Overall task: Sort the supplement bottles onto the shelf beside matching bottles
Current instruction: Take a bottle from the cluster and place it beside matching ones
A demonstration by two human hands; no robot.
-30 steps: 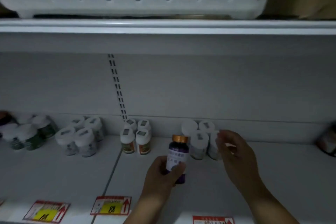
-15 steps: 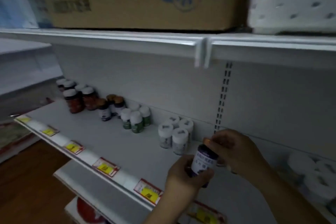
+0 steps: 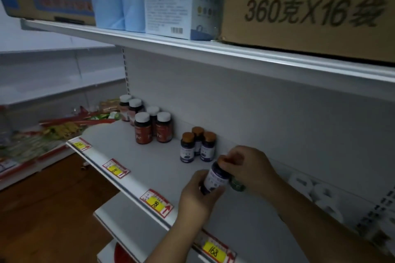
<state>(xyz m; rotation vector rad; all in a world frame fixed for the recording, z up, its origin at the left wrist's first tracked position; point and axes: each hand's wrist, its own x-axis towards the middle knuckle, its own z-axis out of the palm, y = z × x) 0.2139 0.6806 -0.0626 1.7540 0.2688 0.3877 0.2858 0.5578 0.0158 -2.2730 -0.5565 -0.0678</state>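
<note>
The left hand (image 3: 197,193) gripped the purple bottle (image 3: 215,178) round its body; the right hand's (image 3: 245,166) fingers pinched its cap. The bottle was held tilted over the shelf (image 3: 154,166), just right of three matching bottles (image 3: 197,147) near the back wall. Bare shelf lay between them and the front edge.

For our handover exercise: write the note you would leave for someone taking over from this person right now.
Left hand: grips the purple bottle by its body, above the shelf.
Right hand: fingers curled round the bottle's cap.
Three matching orange-capped bottles stand near the back wall, just left of the hands. Brown bottles stand further left, white bottles to the right.
Done: the matching group is in reach.
Left: set the bottle down beside the three and let go.
</note>
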